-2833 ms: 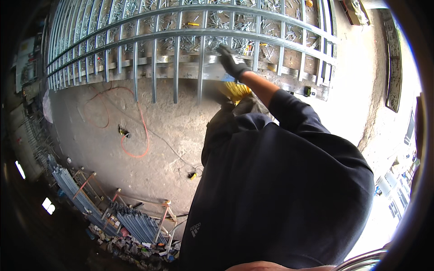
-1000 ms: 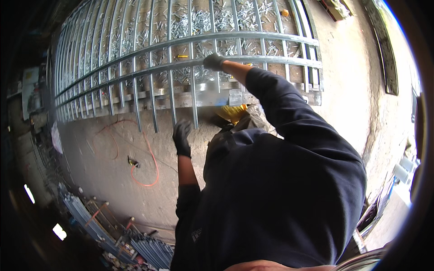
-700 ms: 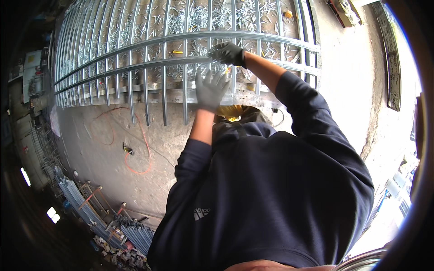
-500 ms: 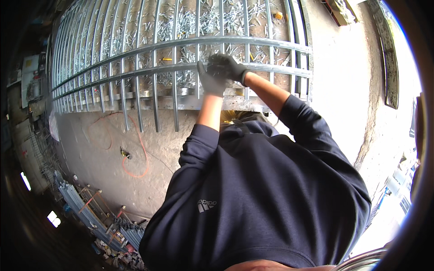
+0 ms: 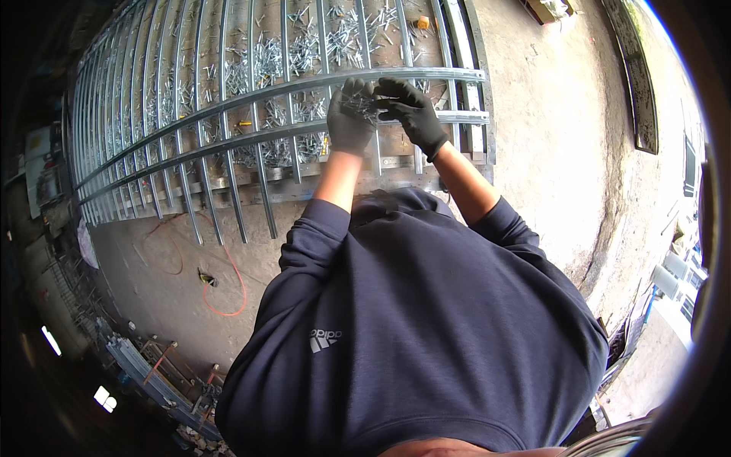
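Observation:
Both hands wear dark gloves and are over the near end of a metal frame of parallel bars [image 5: 186, 186]. My left hand [image 5: 351, 122] is turned palm up, cupping a small handful of thin metal fasteners [image 5: 359, 105]. Close on its right, my right hand [image 5: 417, 118] has its fingers bent in toward that palm, the tips pressed together at the handful's edge. Whether a fastener is between those tips is too small to tell. Two long metal rails [image 5: 266, 90] cross the bars beneath the hands.
Many loose fasteners [image 5: 270, 57] lie scattered under and between the bars. An orange-yellow piece [image 5: 420, 23] sits near the far right bars. An orange hose [image 5: 242, 282] loops on the floor at left, beside a small tool [image 5: 206, 279]. A long dark beam [image 5: 643, 99] lies at right.
My hands were overlapping and have drawn a little apart, so the fasteners in the left palm now show. The whole view has shifted, moving the frame leftward in the picture.

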A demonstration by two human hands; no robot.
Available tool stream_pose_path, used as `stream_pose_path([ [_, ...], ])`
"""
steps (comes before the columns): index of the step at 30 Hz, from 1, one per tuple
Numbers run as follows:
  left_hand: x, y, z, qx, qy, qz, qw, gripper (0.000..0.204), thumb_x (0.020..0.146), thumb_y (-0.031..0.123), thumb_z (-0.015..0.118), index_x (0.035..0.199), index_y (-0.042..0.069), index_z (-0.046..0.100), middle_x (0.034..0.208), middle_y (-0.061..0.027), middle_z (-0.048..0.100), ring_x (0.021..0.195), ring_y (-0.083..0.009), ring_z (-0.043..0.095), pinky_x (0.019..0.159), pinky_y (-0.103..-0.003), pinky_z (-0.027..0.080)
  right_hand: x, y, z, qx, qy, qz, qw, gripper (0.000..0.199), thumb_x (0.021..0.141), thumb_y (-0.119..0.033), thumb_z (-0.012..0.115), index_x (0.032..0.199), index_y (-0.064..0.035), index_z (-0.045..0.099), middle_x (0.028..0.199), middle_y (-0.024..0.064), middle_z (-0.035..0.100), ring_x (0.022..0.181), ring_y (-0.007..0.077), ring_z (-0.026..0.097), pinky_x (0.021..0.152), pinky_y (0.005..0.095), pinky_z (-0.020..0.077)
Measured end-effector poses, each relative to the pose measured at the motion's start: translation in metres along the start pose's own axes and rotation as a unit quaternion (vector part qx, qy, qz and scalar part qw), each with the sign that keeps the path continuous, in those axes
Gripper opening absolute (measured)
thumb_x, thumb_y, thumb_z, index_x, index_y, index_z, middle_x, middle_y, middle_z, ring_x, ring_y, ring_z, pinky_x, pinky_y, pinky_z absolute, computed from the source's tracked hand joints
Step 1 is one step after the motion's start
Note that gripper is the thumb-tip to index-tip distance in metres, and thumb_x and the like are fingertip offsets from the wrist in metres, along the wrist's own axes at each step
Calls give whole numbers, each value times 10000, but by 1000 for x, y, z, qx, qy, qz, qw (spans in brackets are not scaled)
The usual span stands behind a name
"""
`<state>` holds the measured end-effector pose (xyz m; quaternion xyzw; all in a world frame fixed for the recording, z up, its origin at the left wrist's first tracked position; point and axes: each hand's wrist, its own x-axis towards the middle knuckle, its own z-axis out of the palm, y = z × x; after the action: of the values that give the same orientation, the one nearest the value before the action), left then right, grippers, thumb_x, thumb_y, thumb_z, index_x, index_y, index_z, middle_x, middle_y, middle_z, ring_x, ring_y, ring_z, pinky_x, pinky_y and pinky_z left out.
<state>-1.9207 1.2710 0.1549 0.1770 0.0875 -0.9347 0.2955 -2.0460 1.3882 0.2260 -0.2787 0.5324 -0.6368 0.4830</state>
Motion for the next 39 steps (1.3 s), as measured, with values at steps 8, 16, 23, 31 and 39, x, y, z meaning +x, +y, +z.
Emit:
stream_pose_path([
  [8, -24, -36, 7, 146, 30, -191, 970, 359, 1020, 315, 521, 1195, 59, 701, 1147, -94, 747, 1013, -234, 730, 899, -415, 599, -7, -15, -20, -602, -75, -72, 792, 178, 897, -206, 617, 1001, -115, 730, 950, 159, 711, 827, 345, 708, 685, 447, 562],
  [16, -82, -69, -51, 338, 215, -259, 879, 282, 1014, 372, 520, 1084, 163, 697, 981, -4, 755, 828, -172, 718, 604, -289, 546, -58, 33, -34, -535, -320, 236, 745, 377, 1015, -394, 517, 1161, -87, 679, 1256, 140, 675, 1161, 285, 663, 903, 418, 529],
  [23, -86, -67, -50, 436, 183, -333, 816, 340, 1032, 414, 549, 1115, 104, 659, 820, -3, 690, 597, -123, 632, 451, -240, 428, -103, 56, -82, -81, -19, 313, 946, 203, 1000, -231, 637, 1032, -31, 647, 818, 93, 695, 675, 167, 706, 505, 282, 539],
  [31, -94, -50, -59, 422, 183, -331, 824, 415, 999, 486, 604, 970, 73, 637, 627, 18, 538, 391, -63, 371, 360, -216, 236, -78, 129, -213, -99, 315, 30, 944, 74, 954, -98, 670, 923, -31, 666, 835, -13, 639, 779, 72, 573, 731, 264, 493],
  [39, -103, -37, -49, 382, 204, -326, 840, 354, 1028, 422, 572, 924, 89, 631, 592, 12, 499, 365, -87, 358, 341, -232, 266, -61, 156, -244, -603, 176, -18, 778, 83, 892, -108, 605, 823, -61, 609, 859, 135, 684, 781, 302, 669, 654, 412, 507],
])
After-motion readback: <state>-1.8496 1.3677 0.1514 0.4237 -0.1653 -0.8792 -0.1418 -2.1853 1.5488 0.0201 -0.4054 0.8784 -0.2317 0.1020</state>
